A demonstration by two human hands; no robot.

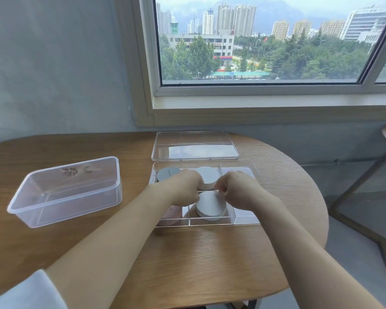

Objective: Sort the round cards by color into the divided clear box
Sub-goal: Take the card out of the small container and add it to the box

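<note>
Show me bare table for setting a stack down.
Bare wood lies between the plastic tub and the divided box, and right of the box to the table edge. Crowded: left hand and right hand hold the near white cards.

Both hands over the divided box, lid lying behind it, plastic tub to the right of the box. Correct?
One thing is off: the plastic tub sits to the left of the divided box, not the right, as the head view shows. The rest holds: the left hand and right hand are over the box, and the lid lies behind it.
</note>
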